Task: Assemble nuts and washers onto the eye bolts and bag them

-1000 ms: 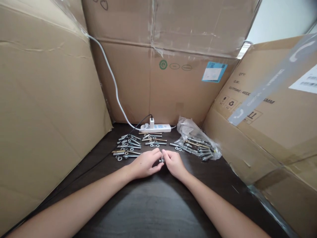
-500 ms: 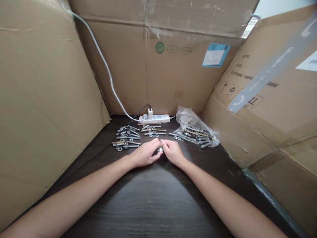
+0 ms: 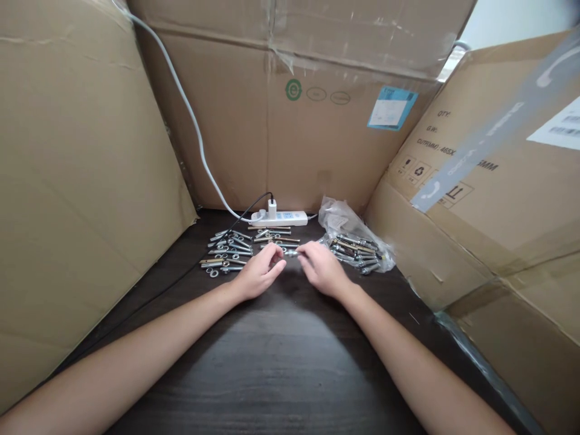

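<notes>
Both my hands meet over the dark table (image 3: pixel 281 362), just in front of rows of metal bolts. My left hand (image 3: pixel 259 273) and my right hand (image 3: pixel 322 269) each pinch one end of a small silver bolt (image 3: pixel 291 254) held level between them. Loose bolts and washers (image 3: pixel 226 254) lie in rows to the left of my left hand, and a shorter row (image 3: pixel 276 238) lies beyond my fingers. A clear plastic bag of bolts (image 3: pixel 356 241) rests just right of my right hand.
A white power strip (image 3: pixel 281 217) with a plug and a white cable (image 3: pixel 190 121) lies against the back cardboard box (image 3: pixel 294 121). Large cardboard boxes wall the table on the left (image 3: pixel 81 181) and right (image 3: pixel 489 199).
My hands have lifted slightly and moved away from me towards the bolt rows, drawing a little apart. The bolt between them now shows more of its length.
</notes>
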Demonstrator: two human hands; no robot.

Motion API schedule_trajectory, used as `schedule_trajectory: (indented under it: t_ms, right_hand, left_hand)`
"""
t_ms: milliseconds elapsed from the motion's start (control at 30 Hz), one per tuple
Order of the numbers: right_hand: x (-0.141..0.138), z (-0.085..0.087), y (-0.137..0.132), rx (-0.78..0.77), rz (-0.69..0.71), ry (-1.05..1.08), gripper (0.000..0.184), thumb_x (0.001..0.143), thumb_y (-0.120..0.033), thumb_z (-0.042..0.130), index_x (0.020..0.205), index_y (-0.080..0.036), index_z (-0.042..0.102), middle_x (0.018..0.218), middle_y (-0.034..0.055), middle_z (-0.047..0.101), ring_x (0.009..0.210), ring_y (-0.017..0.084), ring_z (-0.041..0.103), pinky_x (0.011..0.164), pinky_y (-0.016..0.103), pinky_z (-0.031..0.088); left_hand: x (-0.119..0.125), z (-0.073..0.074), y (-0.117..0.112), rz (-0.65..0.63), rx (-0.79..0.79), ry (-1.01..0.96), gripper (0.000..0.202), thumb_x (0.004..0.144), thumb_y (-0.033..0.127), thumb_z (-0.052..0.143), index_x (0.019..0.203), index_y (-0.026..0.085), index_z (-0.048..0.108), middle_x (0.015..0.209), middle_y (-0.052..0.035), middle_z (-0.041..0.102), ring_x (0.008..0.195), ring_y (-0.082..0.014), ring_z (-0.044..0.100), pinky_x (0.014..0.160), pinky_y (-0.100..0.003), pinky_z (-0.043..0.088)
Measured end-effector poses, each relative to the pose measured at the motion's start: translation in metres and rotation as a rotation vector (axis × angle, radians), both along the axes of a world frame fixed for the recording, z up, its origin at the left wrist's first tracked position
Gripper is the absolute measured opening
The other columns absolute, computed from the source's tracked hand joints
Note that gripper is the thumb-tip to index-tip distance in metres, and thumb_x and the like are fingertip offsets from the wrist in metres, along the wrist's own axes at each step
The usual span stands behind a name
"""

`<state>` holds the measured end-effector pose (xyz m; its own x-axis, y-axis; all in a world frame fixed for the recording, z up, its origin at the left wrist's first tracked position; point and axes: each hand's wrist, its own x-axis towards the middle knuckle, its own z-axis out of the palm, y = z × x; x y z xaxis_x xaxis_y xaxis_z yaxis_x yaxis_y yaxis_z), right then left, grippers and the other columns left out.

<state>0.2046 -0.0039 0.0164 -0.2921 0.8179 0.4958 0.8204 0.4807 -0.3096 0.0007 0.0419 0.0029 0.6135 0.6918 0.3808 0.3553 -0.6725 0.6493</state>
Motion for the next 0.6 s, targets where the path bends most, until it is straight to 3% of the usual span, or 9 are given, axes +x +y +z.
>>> schedule_trajectory:
  t_ms: [133, 233, 333, 600]
  right_hand:
    - [0.06, 0.012, 0.014, 0.128, -0.304, -0.098, 0.022, 0.089, -0.025, 0.044, 0.099, -0.015, 0.062, 0.097, 0.0128, 0.063, 0.094, 0.026, 0.052, 0.086, 0.038, 0.039]
    - [0.097, 0.009, 0.019, 0.135, -0.509, -0.13, 0.022, 0.086, -0.026, 0.047, 0.097, -0.017, 0.064, 0.096, 0.0115, 0.063, 0.093, 0.027, 0.05, 0.084, 0.039, 0.039]
    - [0.113, 0.0, 0.02, 0.079, -0.563, -0.146, 0.021, 0.085, -0.028, 0.049, 0.092, -0.019, 0.067, 0.093, 0.01, 0.062, 0.091, 0.027, 0.049, 0.082, 0.038, 0.04]
    - [0.114, -0.009, 0.024, 0.008, -0.556, -0.135, 0.024, 0.084, -0.031, 0.052, 0.093, -0.02, 0.071, 0.092, 0.009, 0.062, 0.091, 0.026, 0.049, 0.084, 0.037, 0.04]
  left_hand:
    - [-0.001, 0.004, -0.003, -0.046, 0.0, 0.091, 0.012, 0.091, 0.027, 0.039, 0.092, 0.018, 0.047, 0.083, 0.0002, 0.05, 0.073, -0.0123, 0.046, 0.069, -0.025, 0.039]
    - [-0.002, 0.009, -0.006, -0.101, 0.026, 0.166, 0.008, 0.089, 0.024, 0.04, 0.09, 0.019, 0.047, 0.086, 0.0003, 0.052, 0.071, -0.0118, 0.046, 0.067, -0.024, 0.039]
    - [-0.003, 0.011, -0.008, -0.121, 0.038, 0.195, 0.009, 0.088, 0.021, 0.04, 0.091, 0.02, 0.048, 0.088, 0.0, 0.053, 0.071, -0.0117, 0.048, 0.067, -0.024, 0.039]
    - [-0.002, 0.007, -0.006, -0.134, 0.04, 0.221, 0.011, 0.087, 0.019, 0.04, 0.094, 0.02, 0.048, 0.091, 0.0, 0.054, 0.073, -0.0119, 0.049, 0.069, -0.024, 0.04]
